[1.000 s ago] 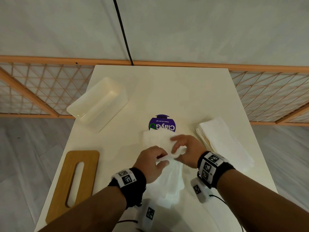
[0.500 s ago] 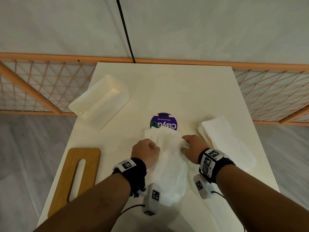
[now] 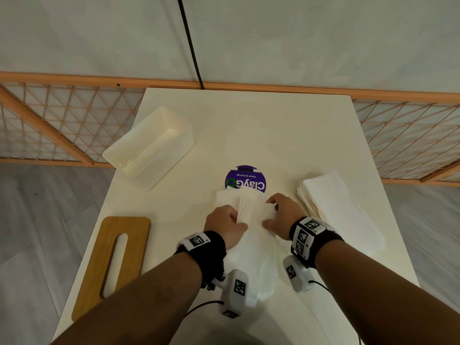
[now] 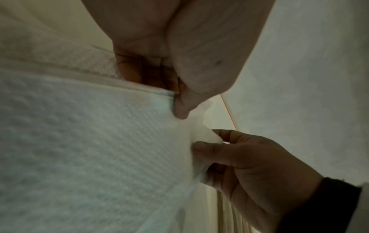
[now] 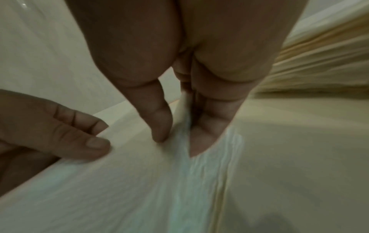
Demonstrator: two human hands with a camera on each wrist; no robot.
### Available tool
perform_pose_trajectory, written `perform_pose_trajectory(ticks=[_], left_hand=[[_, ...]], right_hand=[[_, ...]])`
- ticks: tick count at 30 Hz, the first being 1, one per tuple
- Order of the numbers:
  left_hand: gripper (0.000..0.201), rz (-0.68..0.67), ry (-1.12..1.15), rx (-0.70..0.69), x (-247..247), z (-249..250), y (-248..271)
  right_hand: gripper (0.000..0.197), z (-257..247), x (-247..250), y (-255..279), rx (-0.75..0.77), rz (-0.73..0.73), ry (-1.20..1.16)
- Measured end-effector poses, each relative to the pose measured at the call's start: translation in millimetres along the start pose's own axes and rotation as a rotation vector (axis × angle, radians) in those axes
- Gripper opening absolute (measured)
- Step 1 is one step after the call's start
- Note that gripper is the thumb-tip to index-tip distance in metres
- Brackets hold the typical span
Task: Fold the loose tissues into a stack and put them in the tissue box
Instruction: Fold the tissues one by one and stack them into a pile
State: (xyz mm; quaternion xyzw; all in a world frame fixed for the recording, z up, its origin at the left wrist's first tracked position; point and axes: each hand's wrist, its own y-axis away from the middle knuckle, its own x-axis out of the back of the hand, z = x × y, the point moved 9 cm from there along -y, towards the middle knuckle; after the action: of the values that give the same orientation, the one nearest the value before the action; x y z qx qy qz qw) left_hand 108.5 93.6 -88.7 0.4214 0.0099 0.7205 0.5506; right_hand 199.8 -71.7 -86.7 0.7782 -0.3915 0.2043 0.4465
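A loose white tissue (image 3: pixel 251 247) lies in the middle of the table, stretching from the purple sticker toward me. My left hand (image 3: pixel 231 219) pinches its left edge between thumb and fingers, as the left wrist view shows (image 4: pixel 178 100). My right hand (image 3: pixel 273 212) pinches a raised fold on its right side (image 5: pixel 177 130). Both hands hold the far half of the sheet, a short gap apart. The open white tissue box (image 3: pixel 149 148) stands at the far left. A stack of folded tissues (image 3: pixel 341 212) lies to the right of my right hand.
A wooden lid (image 3: pixel 112 265) with a long slot lies at the near left of the table (image 3: pixel 249 125). A round purple sticker (image 3: pixel 245 181) shows just beyond the tissue. A wooden lattice rail runs behind the table, with grey floor on both sides.
My hands were close together, holding a bunched part of the tissue. They have moved apart to its two sides and slightly away from me, and the sheet lies flatter.
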Motion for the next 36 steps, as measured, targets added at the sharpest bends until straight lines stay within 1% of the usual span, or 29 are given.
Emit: perform_pose_trajectory(ticks=[1,3,4,5,6,7,8,9,10,11,13,14,16,18,21,22,25,28,29,31,34,36], left_hand=[[0.017,0.009,-0.001,-0.046,0,3,0],[0.014,0.03,0.023,-0.158,1,11,3],[0.014,0.022,0.044,-0.209,0,15,7],[0.016,0.001,0.07,-0.243,-1,17,10],[0.017,-0.022,0.097,-0.249,-2,17,13],[0.018,-0.033,0.142,-0.23,-2,15,14],[0.017,-0.018,0.206,-0.183,1,10,13],[0.012,0.027,0.297,-0.11,8,2,9],[0.006,0.085,0.369,-0.03,15,-7,5],[0.005,0.136,0.386,0.04,21,-15,2],[0.016,0.158,0.231,0.126,25,-23,-3],[0.023,0.151,0.152,0.137,24,-25,-5],[0.034,0.125,0.069,0.143,19,-24,-9],[0.035,0.099,0.048,0.154,15,-24,-14],[0.017,0.088,0.095,0.15,16,-22,-19],[0.016,0.095,0.128,0.12,17,-20,-19],[0.021,0.114,0.22,-0.03,22,-7,-17],[0.034,0.1,0.197,-0.158,26,5,-16],[0.034,0.092,0.19,-0.182,26,7,-16],[0.033,0.062,0.195,-0.202,25,10,-17],[0.037,-0.003,0.207,-0.23,21,17,-15],[0.037,-0.051,0.287,-0.205,18,19,-12]], right_hand=[[0.06,-3,2,1,0.022,0.016,0.034],[0.08,-17,9,3,0.132,0.069,0.168],[0.083,-26,12,5,0.193,0.071,0.232],[0.076,-33,11,6,0.238,0.055,0.262],[0.06,-39,11,8,0.274,0.031,0.249],[0.04,-40,11,7,0.289,0.006,0.213],[0.025,-40,11,7,0.29,-0.017,0.177],[0.02,-37,10,6,0.286,-0.034,0.145],[0.023,-35,11,5,0.28,-0.048,0.12],[0.026,-33,10,6,0.276,-0.067,0.103],[0.024,-33,8,7,0.285,-0.09,0.098],[0.022,-34,7,8,0.296,-0.096,0.1],[0.021,-36,4,7,0.315,-0.085,0.116],[0.023,-39,1,5,0.315,-0.075,0.123],[0.028,-42,-2,2,0.312,-0.085,0.143],[0.029,-44,-1,1,0.313,-0.081,0.146],[0.034,-48,7,-1,0.302,-0.03,0.105],[0.046,-52,16,-5,0.301,0.005,0.003],[0.051,-54,18,-7,0.305,0.005,-0.008],[0.058,-57,20,-11,0.314,0.001,0.006],[0.066,-64,20,-14,0.336,0.0,0.022],[0.071,-68,18,-15,0.342,-0.005,0.027]])
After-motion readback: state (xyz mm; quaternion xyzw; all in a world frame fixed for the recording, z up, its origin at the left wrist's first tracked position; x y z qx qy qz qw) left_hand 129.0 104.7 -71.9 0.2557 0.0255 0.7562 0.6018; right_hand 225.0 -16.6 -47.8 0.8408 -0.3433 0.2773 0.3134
